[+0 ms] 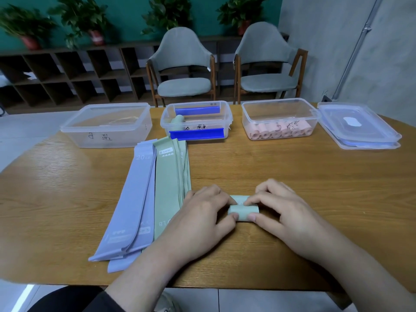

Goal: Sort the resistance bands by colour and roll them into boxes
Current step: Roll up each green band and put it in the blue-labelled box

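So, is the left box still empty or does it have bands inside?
Apparently empty: the left box shows no rolled band through its clear walls, only a faint mark.

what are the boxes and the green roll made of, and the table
Boxes: clear plastic, glossy; contents show through. Green roll: likely matte stretchy rubber or latex, curling smoothly between both hands. Table: wood or wood-look laminate, grain visible, slight sheen.

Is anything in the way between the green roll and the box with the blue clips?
Nothing visible. Both hands hold the green roll, and bare table lies between it and the open blue-clipped box. The flat green bands lie just left.
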### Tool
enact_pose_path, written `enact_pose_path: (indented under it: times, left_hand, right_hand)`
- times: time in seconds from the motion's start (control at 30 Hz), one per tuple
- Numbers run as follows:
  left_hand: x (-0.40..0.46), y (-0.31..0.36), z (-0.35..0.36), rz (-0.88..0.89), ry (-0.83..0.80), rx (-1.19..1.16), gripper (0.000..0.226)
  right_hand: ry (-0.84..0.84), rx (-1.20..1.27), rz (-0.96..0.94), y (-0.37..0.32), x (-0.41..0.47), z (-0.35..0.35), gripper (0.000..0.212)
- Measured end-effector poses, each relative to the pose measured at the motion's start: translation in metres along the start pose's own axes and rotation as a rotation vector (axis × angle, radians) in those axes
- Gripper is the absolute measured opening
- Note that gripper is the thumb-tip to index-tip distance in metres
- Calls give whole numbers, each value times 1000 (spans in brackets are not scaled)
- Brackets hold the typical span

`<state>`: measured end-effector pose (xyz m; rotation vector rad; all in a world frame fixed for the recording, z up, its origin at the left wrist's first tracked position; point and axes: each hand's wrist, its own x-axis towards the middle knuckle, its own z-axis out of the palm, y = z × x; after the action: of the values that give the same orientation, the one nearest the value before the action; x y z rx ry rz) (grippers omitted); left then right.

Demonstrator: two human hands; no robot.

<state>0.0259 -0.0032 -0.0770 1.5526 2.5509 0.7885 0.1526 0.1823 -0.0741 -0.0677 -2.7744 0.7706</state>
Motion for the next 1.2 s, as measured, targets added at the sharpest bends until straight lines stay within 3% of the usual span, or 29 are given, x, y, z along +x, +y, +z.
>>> enact_pose_path:
  times: [0.2, 0.33, 0.47, 0.57, 0.7, 0.83, 1.0, 1.2]
  left_hand:
    - [9, 1, -8, -12, -32, -28, 12]
    - [20, 5, -13, 1, -12, 94, 5]
    - [27, 10, -15, 16, 27, 249, 22]
    - [29, 9, -17, 12, -20, 329, 41]
    - [31, 7, -11, -9, -42, 344, 42]
    - [37, 8, -8, -31, -21, 289, 38]
    - [51, 17, -13, -35, 165, -21, 44]
    - [48, 26, 5, 136, 118, 157, 37]
  right_hand:
    - [21, 45, 23, 5, 12, 0, 17]
    - [90, 66, -9, 1, 18, 5, 7]
    - [126, 61, 8, 1, 22, 6, 15]
    - [51, 11, 14, 4, 21, 3, 33]
    - [31, -47, 43, 7, 22, 6, 45]
    - [63, -32, 64, 6, 27, 9, 39]
    - [231, 282, 165, 11, 27, 0, 28]
    - [159, 173, 272, 23, 17, 1, 30]
